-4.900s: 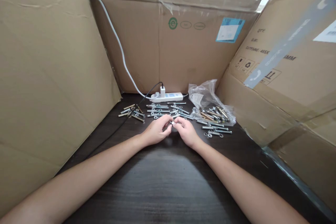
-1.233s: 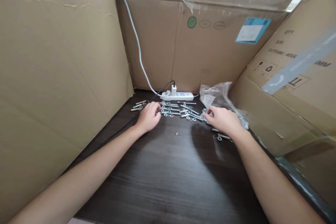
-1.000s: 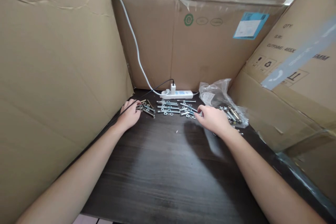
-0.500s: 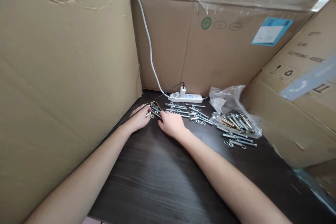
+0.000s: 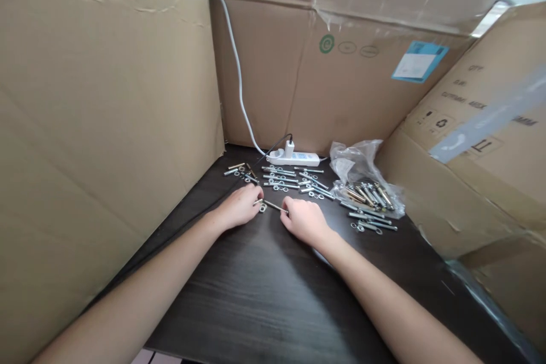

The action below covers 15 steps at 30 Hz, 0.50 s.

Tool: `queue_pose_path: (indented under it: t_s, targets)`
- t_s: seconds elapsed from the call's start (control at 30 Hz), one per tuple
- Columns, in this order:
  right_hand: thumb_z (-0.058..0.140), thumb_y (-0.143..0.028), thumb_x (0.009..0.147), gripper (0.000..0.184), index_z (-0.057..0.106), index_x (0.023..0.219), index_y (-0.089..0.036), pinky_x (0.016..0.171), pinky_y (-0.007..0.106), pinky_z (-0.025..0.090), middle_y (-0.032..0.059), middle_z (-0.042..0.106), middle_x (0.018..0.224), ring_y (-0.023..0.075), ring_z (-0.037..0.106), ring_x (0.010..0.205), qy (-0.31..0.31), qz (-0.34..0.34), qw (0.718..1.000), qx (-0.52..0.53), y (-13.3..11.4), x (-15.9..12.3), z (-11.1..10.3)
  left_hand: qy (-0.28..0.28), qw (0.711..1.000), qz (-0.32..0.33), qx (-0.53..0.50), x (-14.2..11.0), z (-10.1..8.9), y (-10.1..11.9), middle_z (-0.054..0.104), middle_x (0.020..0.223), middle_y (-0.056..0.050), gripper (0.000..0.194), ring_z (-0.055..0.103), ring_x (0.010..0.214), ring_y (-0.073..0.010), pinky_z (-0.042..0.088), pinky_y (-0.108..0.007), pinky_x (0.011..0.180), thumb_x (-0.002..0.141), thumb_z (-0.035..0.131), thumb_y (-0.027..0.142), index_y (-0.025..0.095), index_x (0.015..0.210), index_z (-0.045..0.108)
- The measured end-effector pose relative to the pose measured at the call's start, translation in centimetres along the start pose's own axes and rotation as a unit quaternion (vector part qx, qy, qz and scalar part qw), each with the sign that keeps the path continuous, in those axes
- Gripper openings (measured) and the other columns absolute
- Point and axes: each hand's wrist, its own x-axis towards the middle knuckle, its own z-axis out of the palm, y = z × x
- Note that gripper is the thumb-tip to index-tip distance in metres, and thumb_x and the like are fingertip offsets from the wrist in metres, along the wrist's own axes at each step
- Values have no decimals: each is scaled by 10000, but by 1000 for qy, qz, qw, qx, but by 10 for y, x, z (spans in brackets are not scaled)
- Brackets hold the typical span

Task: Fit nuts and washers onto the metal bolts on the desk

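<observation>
My right hand (image 5: pixel 305 219) is closed, its fingertips on the head end of a thin bolt (image 5: pixel 275 206) that points left over the dark table. My left hand (image 5: pixel 241 206) is curled around a short brass-coloured sleeve (image 5: pixel 258 202), close to the bolt's other end. A nut and washer (image 5: pixel 263 209) lie just beside the left fingertips. Behind my left hand are loose sleeves, bolts and washers (image 5: pixel 236 168). Past my right hand lie rows of silver bolts with sleeves and washers (image 5: pixel 281 180).
A white power strip (image 5: pixel 305 159) with a plugged-in adapter and cables stands at the back. To the right, a clear plastic bag (image 5: pixel 356 162) holds several expansion bolts (image 5: pixel 370 195), with more bolts (image 5: pixel 373 222) before it. Cardboard boxes (image 5: pixel 264 68) wall in the dark table (image 5: pixel 256 296).
Both hands have come back towards me from the left-hand pile, bringing the bolt, sleeve, nut and washer. My view has shifted slightly to the right.
</observation>
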Motion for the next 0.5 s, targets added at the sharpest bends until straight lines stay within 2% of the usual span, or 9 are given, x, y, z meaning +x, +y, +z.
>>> queue_pose_path:
  t_s: [0.1, 0.23, 0.37, 0.5]
  targets:
    - [448, -270, 884, 154, 582, 923, -206, 619, 257, 368, 40, 700, 832, 187, 651, 752, 9, 39, 999, 30, 23, -29, 1, -12, 999, 28, -17, 0, 13, 25, 572, 905, -34, 137, 567, 824, -178, 440, -284, 730, 830, 479, 193, 201, 913, 587]
    - [449, -273, 883, 144, 582, 913, -224, 574, 244, 338, -6, 661, 690, 163, 617, 642, 58, 71, 990, 104, 54, -53, 4, -19, 996, 67, -57, 5, 22, 50, 567, 930, -32, 181, 560, 859, -169, 452, -289, 776, 838, 458, 157, 200, 956, 589]
    - [430, -324, 897, 184, 580, 937, -225, 565, 238, 369, -1, 643, 697, 158, 590, 605, 106, 72, 970, 208, 69, -58, 12, 14, 989, 82, -119, 10, 26, 60, 558, 1007, -37, 208, 554, 868, -156, 463, -292, 807, 844, 445, 152, 202, 991, 583]
    - [439, -350, 893, 200, 583, 949, -222, 586, 245, 403, 8, 636, 720, 156, 577, 611, 123, 52, 953, 273, 70, -59, 17, 45, 980, 94, -172, 9, 29, 61, 547, 991, -40, 210, 546, 874, -149, 462, -279, 793, 852, 443, 140, 193, 998, 584]
